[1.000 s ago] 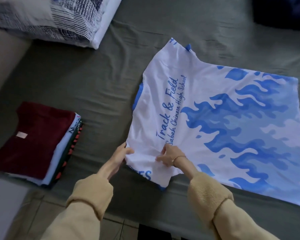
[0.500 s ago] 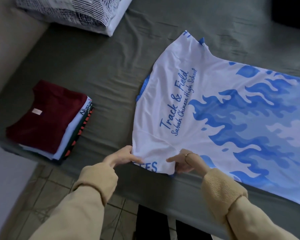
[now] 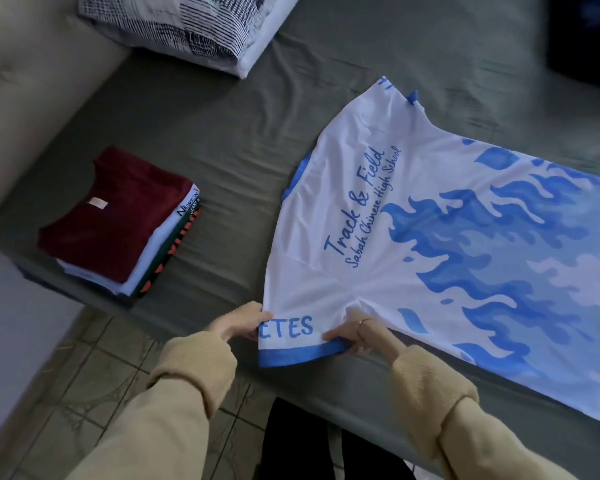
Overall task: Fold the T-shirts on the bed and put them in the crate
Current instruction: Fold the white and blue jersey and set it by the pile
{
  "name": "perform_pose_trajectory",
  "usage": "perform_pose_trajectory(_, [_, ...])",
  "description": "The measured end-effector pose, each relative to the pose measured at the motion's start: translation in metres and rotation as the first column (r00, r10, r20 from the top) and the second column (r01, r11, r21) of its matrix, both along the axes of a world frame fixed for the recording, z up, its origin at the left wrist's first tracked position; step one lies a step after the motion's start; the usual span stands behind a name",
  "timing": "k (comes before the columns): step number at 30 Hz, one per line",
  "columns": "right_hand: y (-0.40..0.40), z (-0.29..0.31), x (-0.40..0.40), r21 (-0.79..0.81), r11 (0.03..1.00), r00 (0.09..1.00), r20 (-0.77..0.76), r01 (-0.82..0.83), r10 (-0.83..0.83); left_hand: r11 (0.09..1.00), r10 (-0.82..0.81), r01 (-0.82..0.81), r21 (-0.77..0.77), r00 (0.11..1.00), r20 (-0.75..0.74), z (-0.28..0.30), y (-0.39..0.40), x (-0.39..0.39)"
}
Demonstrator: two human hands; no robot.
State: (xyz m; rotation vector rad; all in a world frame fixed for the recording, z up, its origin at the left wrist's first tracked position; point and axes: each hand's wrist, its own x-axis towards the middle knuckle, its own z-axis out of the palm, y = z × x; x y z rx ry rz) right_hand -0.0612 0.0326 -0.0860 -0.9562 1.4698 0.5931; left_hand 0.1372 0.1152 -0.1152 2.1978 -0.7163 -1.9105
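On the bed (image 3: 222, 140): my white-and-blue T-shirt (image 3: 447, 237), spread flat
Hands: left hand (image 3: 240, 323) and right hand (image 3: 355, 332) both pinch its near sleeve (blue-hemmed)
Left of shirt: folded stack (image 3: 118, 220), well apart

T-shirt (image 3: 447, 237) spread on bed (image 3: 222, 133); folded stack (image 3: 118, 220) left; pillow (image 3: 187, 26) behind.
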Motion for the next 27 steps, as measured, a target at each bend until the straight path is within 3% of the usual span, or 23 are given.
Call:
perform_pose_trajectory(3, [0.002, -0.009, 0.001, -0.085, 0.992, 0.991, -0.106, -0.089, 0.080, 0.998, -0.026, 0.034, -0.049, 0.989, 0.147, -0.003, 0.001, 0.001])
perform_pose_trajectory(8, [-0.004, -0.001, 0.001, -0.023, 0.944, 0.943, 0.053, 0.330, -0.329, 0.999, 0.046, -0.046, 0.006, 0.998, 0.047, -0.004, 0.005, -0.005])
perform_pose_trajectory(10, [-0.004, 0.003, -0.001, -0.015, 0.929, 0.926, 0.088, 0.370, -0.368, 0.999, 0.034, -0.034, -0.006, 0.997, 0.066, -0.005, 0.007, -0.006])
perform_pose_trajectory(16, [0.004, -0.009, -0.012, -0.259, 0.966, 0.999, -0.028, 0.021, -0.030, 0.995, -0.089, 0.095, -0.019, 0.973, 0.211, -0.010, 0.005, -0.006])
perform_pose_trajectory(18, [0.005, -0.010, -0.014, -0.280, 0.926, 0.963, -0.161, -0.253, 0.214, 0.981, -0.187, 0.192, 0.014, 0.933, 0.308, -0.011, 0.001, -0.004])
perform_pose_trajectory(20, [0.003, -0.005, -0.013, -0.304, 0.848, 0.892, -0.282, -0.433, 0.354, 0.960, -0.274, 0.273, 0.059, 0.880, 0.388, -0.010, -0.003, -0.003])
perform_pose_trajectory(24, [-0.015, -0.002, -0.006, -0.422, 0.800, 0.896, -0.322, -0.426, 0.307, 0.957, -0.281, 0.283, 0.066, 0.844, 0.458, 0.001, -0.011, 0.003])
perform_pose_trajectory(27, [-0.032, -0.004, 0.003, -0.489, 0.789, 0.926, -0.253, -0.371, 0.279, 0.991, -0.055, 0.099, -0.085, 0.906, 0.420, 0.004, -0.028, 0.011])
